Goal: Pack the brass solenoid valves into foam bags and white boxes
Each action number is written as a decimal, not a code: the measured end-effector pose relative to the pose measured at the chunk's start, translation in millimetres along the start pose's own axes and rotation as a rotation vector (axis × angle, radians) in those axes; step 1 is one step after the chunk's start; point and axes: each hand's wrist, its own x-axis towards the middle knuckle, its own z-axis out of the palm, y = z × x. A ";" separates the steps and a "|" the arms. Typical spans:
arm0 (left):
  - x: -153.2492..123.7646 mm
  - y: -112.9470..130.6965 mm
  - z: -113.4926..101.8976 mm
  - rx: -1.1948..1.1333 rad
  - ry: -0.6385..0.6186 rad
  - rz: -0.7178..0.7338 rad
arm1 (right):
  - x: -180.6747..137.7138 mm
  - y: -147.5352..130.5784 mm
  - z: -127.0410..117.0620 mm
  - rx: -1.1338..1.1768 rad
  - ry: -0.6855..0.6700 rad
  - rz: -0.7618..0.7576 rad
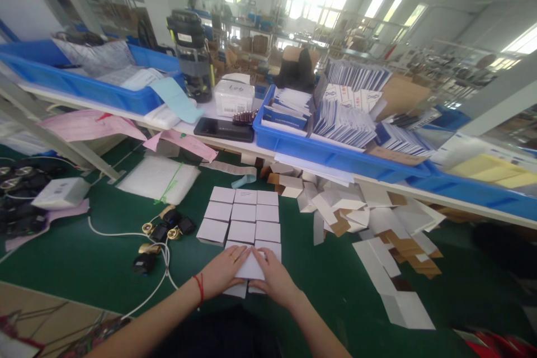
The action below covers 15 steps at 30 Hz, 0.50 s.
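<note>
My left hand (221,273) and my right hand (274,278) meet over a small white box (250,268) on the green table mat (100,260), fingers pressed on its top flap from both sides. A red string circles my left wrist. Just beyond the hands lies a tidy grid of several closed white boxes (244,215). Another white box edge shows under my hands near the table's front.
Flat unfolded white and brown cartons (377,224) are heaped to the right. Brass-ended black parts on a white cable (161,235) lie to the left. A raised shelf carries blue trays (335,151) of leaflets, a phone (224,129) and a dark jar (191,56).
</note>
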 end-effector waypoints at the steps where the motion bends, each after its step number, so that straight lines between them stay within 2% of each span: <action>1: -0.4 0.2 1.8 0.008 0.010 0.004 | -0.4 -1.0 -0.4 -0.013 -0.007 0.002; 10: -6.4 3.5 8.5 0.079 -0.007 0.019 | -6.7 -10.8 8.2 -0.105 -0.003 0.056; 15: 0.9 15.4 1.9 0.026 -0.019 -0.108 | -6.8 -8.6 12.7 -0.063 0.010 0.089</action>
